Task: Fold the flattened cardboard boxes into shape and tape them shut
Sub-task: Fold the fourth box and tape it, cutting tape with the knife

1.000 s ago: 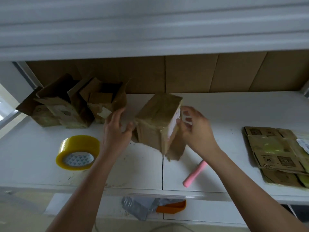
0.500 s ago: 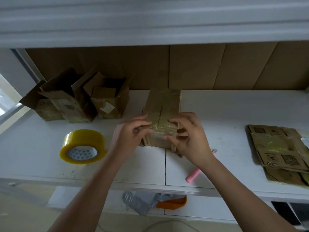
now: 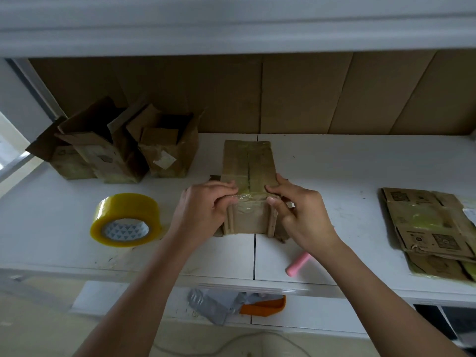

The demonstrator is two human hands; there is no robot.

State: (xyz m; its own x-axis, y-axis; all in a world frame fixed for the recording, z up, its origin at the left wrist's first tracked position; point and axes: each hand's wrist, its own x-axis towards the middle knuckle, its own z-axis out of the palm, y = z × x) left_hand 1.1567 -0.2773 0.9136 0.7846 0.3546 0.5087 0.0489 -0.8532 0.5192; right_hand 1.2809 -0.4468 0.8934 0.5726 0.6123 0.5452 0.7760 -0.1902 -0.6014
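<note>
Nearest the camera, below the table edge, a crumpled grey plastic bag (image 3: pixel 219 305) and an orange plastic piece (image 3: pixel 265 306) lie on a lower ledge. On the white table (image 3: pixel 360 171), a pink cylindrical stick (image 3: pixel 298 264) lies just beneath the right wrist. The left hand (image 3: pixel 203 212) and right hand (image 3: pixel 301 217) hold the near end of the taped brown cardboard box (image 3: pixel 248 166), which rests on the table between them. The left grip is curled, thumb and fingers pinching the clear tape at the box's near top edge; the right grip pinches the same edge from the other side, fingers bent over the corner. Left of the left grip sits a roll of yellow packing tape (image 3: pixel 126 220), lying flat. Well right of the right grip lies a stack of flattened printed cardboard boxes (image 3: pixel 427 228). Farther back, left of the left grip, stand open brown cardboard boxes (image 3: pixel 123 148) with flaps up. Behind everything, brown cardboard sheets (image 3: pixel 309 94) line the back wall.
</note>
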